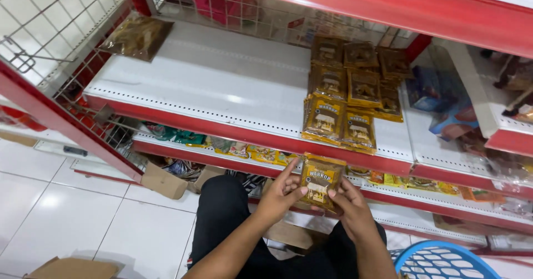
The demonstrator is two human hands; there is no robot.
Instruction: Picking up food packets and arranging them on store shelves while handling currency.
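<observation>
Left hand (pixel 280 193): grip closed on the left edge of a brown-and-yellow snack packet (pixel 321 180), thumb on the front face and fingers behind, so the printed face is turned toward the viewer.

Right hand (pixel 350 204): grip pinching the lower right corner of the same packet; with a hand at either side the flat pouch is kept taut and upright rather than sagging.

Held packet: between the two grips, in the air just below the front lip of the white shelf (pixel 222 84) and in front of the person's black-clad knees (pixel 227 201); it touches neither shelf nor floor.

Shelved packets (pixel 350 90): directly above and beyond the grips, the same kind of pouch lies in overlapping rows, faces up and running front to back, so each face shows and the rows stay aligned. The front pair reaches the shelf edge closest to the grips.

Bare shelf area: up and to the left of the left grip, the white board carries only one lone packet (pixel 137 34) at its far left corner, leaning against the wire side panel.

Lower shelf (pixel 250 154): just beyond the grips, assorted green and yellow sachets lie flat in a line.

Blue basket (pixel 444 262): down and to the right of the right grip, close beside the person; only its rim is visible.

Cardboard boxes (pixel 164 182): left of the left grip, on the white tiled floor (pixel 66 212), tucked against the base of the shelving unit.
</observation>
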